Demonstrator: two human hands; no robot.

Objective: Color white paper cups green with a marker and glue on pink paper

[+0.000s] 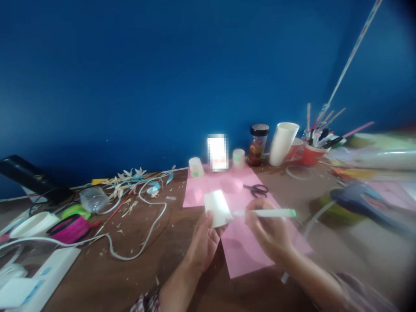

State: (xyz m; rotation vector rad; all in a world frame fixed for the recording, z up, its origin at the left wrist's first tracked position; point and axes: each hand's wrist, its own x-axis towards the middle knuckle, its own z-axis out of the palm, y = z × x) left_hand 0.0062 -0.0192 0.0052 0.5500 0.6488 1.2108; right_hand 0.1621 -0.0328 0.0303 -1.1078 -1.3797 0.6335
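My left hand point(208, 236) is closed on a small white card-like piece point(217, 208), curved or folded, with glare on its face. In my right hand point(268, 227) is a white marker pen with a green end point(276, 212); its tip points left, close to the white piece's right edge. Whether the tip touches it I cannot tell. Beneath both hands lie pink sheets of paper point(242, 255). Black-handled scissors point(258, 190) rest on the pink paper beyond my right hand. Two short white cups with green marks, one left point(196, 167) and one right point(238, 159), stand farther back.
A bright blurred-out rectangle point(217, 152) stands at the back. Behind to the right are a lidded jar point(258, 145), a tall white cup point(284, 143) and a red cup of tools point(313, 154). A blue glue gun point(360, 201) lies right. Cables, tape rolls point(69, 228) and a power strip point(56, 273) crowd the left.
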